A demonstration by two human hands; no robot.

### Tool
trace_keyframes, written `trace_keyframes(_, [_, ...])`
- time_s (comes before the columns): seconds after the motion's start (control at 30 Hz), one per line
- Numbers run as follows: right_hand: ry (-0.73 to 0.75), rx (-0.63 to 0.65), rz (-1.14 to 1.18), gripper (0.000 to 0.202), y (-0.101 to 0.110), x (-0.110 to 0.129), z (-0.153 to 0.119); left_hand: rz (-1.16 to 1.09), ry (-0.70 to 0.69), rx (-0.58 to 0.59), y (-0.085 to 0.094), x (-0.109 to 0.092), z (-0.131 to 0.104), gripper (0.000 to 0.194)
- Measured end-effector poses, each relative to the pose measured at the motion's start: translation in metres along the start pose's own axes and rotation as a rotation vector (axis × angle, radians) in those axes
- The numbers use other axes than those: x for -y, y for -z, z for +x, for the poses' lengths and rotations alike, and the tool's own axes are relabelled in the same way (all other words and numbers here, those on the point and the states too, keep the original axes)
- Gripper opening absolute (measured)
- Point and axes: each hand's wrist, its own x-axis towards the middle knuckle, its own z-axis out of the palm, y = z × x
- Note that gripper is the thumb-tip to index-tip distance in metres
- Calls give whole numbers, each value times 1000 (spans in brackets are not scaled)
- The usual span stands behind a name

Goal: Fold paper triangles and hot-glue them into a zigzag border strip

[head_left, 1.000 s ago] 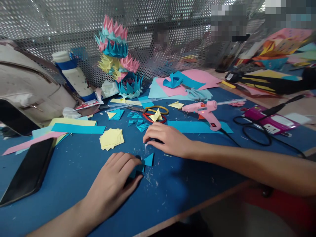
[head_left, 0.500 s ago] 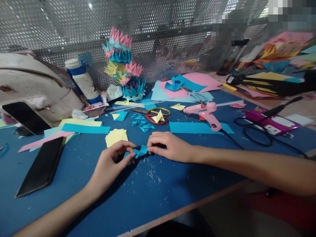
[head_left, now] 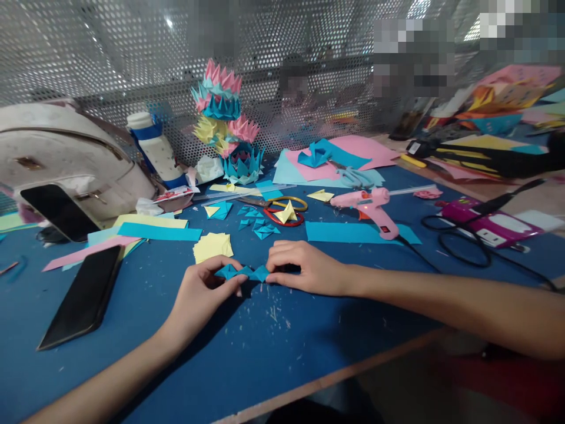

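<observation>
A short chain of folded blue paper pieces [head_left: 247, 271] spans the gap between my hands, low over the blue table. My left hand [head_left: 208, 282] pinches its left part between thumb and fingers. At its right end, my right hand [head_left: 302, 268] grips the last piece with thumb and curled fingers. Small folded blue pieces [head_left: 265, 229] lie just beyond my hands, beside a folded yellow piece [head_left: 288, 213] on the scissors [head_left: 298, 204]. A stack of yellow paper squares [head_left: 213, 247] rests behind my left hand.
A pink glue gun [head_left: 373, 211] lies at right on a blue strip [head_left: 326, 232], near a magenta power strip [head_left: 489, 221]. Two phones [head_left: 83, 297], paper strips [head_left: 159, 230], a bag [head_left: 66, 153] and a bottle [head_left: 156, 150] are left. Behind stands a paper flower stack [head_left: 225, 123].
The view has shifted slightly, so everything appears a little lower and further right. The blue chain now looks straighter and more of its left part shows between my left fingers.
</observation>
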Motion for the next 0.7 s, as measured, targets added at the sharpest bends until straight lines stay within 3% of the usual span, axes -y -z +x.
trace_keyframes(0.17, [-86, -54, 154, 19, -3, 4, 1, 58, -29, 20, -1, 0, -2, 14])
trace_keyframes(0.43, [-275, -1, 329, 28, -7, 10, 0, 326, -474, -13, 0, 2, -9, 19])
trace_keyframes(0.7, [-245, -24, 338, 23, -9, 10, -1, 358, -508, 14, 1, 2, -8, 17])
